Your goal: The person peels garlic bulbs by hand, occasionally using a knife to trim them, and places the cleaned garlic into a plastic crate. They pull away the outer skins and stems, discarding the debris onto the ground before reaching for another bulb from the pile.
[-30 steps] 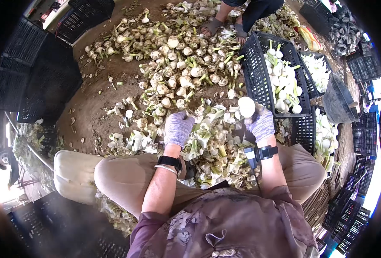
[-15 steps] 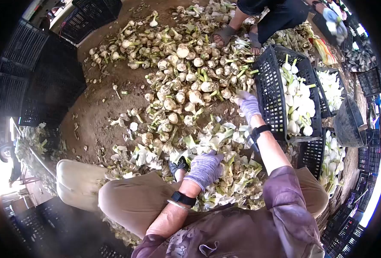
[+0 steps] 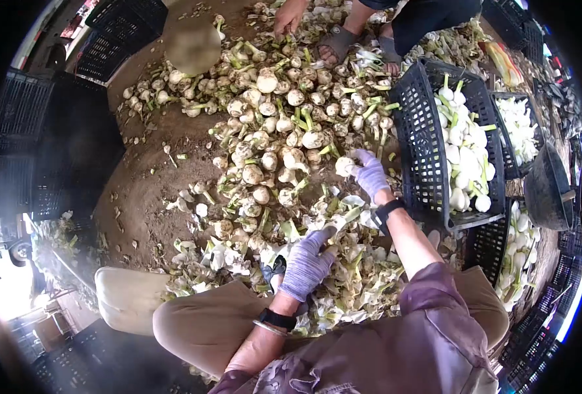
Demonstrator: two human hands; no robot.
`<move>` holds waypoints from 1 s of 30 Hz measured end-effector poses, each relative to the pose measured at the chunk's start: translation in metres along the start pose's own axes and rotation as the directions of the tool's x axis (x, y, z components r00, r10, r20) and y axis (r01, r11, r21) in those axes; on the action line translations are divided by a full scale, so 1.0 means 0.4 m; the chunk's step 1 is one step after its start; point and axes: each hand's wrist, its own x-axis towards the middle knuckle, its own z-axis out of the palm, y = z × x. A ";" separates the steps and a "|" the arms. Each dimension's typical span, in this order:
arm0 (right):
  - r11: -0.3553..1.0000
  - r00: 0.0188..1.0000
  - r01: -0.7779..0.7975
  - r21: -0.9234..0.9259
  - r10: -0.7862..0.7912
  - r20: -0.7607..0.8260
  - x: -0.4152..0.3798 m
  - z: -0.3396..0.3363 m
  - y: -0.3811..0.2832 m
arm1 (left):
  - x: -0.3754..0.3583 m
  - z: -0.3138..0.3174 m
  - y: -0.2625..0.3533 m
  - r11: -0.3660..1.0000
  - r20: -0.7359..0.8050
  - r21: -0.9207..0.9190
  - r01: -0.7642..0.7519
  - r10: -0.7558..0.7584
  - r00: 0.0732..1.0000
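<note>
My right hand (image 3: 371, 176), in a pale purple knitted glove, has its fingers closed round a whitish garlic bulb (image 3: 345, 166) at the near right edge of a heap of unpeeled garlic bulbs (image 3: 271, 131). The heap's bulbs are soil-stained, many with short green stalks. My left hand (image 3: 306, 266), gloved the same way, hovers over the loose peeled skins (image 3: 353, 272) in front of my legs. Its fingers are apart and nothing shows between them.
To the right stands a black plastic crate (image 3: 417, 141) of clean white bulbs, with more filled crates and a black bucket (image 3: 547, 187) beyond. Stacked black crates (image 3: 22, 111) line the left. Another person's hand (image 3: 291, 16) and sandalled feet (image 3: 339, 44) are at the far side.
My right hand has moved slightly left and taken hold of a bulb. My left hand's fingers have spread. Another person's hand has come in at the top, and a round blurred object appears upper left.
</note>
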 end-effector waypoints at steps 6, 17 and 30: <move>0.967 0.971 0.233 0.104 -0.226 -0.080 -0.344 0.031 -0.192 | -0.015 0.004 0.018 0.758 -0.129 -0.648 -0.079 -0.007 0.992; 0.842 0.997 -0.066 0.535 0.074 0.006 -0.525 -0.039 -0.377 | -0.129 0.026 0.144 0.818 -0.073 0.394 -0.420 0.483 0.872; 0.766 0.942 -0.289 0.574 0.334 0.028 -0.621 -0.101 -0.415 | -0.195 0.048 0.169 0.408 0.181 0.612 -0.678 0.762 0.622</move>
